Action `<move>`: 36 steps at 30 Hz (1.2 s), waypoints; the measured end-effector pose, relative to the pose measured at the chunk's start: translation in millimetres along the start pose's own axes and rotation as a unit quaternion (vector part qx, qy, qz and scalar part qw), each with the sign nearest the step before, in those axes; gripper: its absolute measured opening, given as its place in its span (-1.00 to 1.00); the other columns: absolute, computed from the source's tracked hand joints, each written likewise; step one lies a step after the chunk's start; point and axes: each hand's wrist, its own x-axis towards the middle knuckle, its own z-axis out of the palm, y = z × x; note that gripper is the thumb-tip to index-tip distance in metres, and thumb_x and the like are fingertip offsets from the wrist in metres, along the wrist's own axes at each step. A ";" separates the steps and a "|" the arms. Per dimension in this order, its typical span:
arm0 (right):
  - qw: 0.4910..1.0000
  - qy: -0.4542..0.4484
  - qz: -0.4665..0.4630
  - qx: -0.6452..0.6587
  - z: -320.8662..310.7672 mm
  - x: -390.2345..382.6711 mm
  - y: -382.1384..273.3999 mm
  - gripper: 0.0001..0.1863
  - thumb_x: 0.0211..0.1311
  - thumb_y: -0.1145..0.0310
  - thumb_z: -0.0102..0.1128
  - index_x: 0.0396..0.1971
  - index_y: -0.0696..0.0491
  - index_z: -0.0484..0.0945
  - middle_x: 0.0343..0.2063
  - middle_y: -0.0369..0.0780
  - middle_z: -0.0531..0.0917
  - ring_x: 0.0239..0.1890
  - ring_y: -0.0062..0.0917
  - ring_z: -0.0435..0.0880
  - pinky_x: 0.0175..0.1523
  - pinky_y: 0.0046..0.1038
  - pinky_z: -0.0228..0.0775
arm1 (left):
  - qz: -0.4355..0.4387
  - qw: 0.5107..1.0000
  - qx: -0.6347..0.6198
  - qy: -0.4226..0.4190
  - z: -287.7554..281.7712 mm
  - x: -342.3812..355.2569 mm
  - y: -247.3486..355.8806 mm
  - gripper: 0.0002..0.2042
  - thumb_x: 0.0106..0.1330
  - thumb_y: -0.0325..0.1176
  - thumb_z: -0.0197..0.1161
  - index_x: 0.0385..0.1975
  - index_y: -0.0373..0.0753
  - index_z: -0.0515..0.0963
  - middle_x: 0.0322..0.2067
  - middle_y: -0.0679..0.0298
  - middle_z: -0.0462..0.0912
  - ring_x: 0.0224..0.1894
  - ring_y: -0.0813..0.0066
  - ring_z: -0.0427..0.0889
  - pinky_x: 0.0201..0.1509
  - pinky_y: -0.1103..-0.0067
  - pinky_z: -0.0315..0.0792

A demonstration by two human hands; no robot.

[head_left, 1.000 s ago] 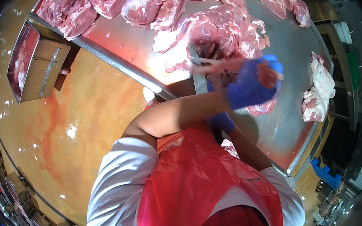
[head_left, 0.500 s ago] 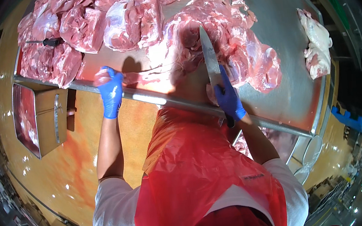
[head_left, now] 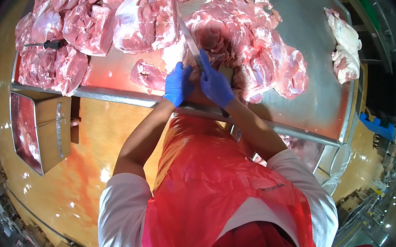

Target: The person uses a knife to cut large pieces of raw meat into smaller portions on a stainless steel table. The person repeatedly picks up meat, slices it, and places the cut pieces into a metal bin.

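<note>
A large slab of raw boned meat [head_left: 241, 30] spreads over the steel table in front of me, pink with pale fat. My right hand [head_left: 216, 83], in a blue glove, is wrapped round the handle of a long knife [head_left: 190, 39]. Its blade points away from me, along the slab's left edge. Just left of it, my blue-gloved left hand [head_left: 178, 84] is closed at the slab's near left edge; its fingertips hide whatever they grip. A smaller piece of meat [head_left: 147, 75] lies on the table left of that hand.
Several meat cuts [head_left: 89, 28] are heaped along the far left, with a dark-handled tool [head_left: 53, 44] on them. A pale piece [head_left: 344, 43] lies at the right edge. A metal bin [head_left: 52, 130] holding meat stands below the table's left end.
My left hand has come right, from the table's front edge to beside my right hand. My right hand and the knife have shifted left. The smaller meat piece has moved up and left.
</note>
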 end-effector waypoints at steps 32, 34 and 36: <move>0.976 0.213 -0.036 0.037 24.6 -34.5 -38.5 -0.24 0.25 0.63 -0.06 0.49 0.00 0.08 -0.38 -0.08 0.66 -0.24 -0.34 0.66 -0.03 -0.36 0.50 | 0.211 0.970 0.053 -0.107 -46.2 53.5 -26.2 -0.65 0.11 -0.19 0.33 -0.12 -0.12 0.50 -0.11 0.05 0.48 0.02 -0.05 0.53 -0.05 0.13 0.49; 0.954 0.270 -0.119 -0.054 43.5 -5.3 -27.7 -0.25 0.23 0.62 -0.02 0.47 0.01 0.13 -0.21 0.01 0.69 -0.08 -0.25 0.67 0.11 -0.28 0.48 | 0.229 0.964 0.041 -0.126 -53.7 58.3 -34.4 -0.70 0.11 -0.22 0.31 -0.17 -0.11 0.50 -0.20 0.07 0.51 -0.09 -0.02 0.59 -0.12 0.17 0.52; 0.973 0.170 -0.045 -0.150 48.0 3.5 -10.2 -0.27 0.25 0.58 -0.02 0.46 0.05 0.13 -0.02 0.07 0.61 0.00 -0.12 0.64 0.13 -0.23 0.47 | 0.224 0.961 0.057 -0.154 -57.2 64.4 -30.7 -0.71 0.12 -0.25 0.29 -0.15 -0.09 0.51 -0.26 0.07 0.55 -0.21 0.01 0.63 -0.19 0.20 0.55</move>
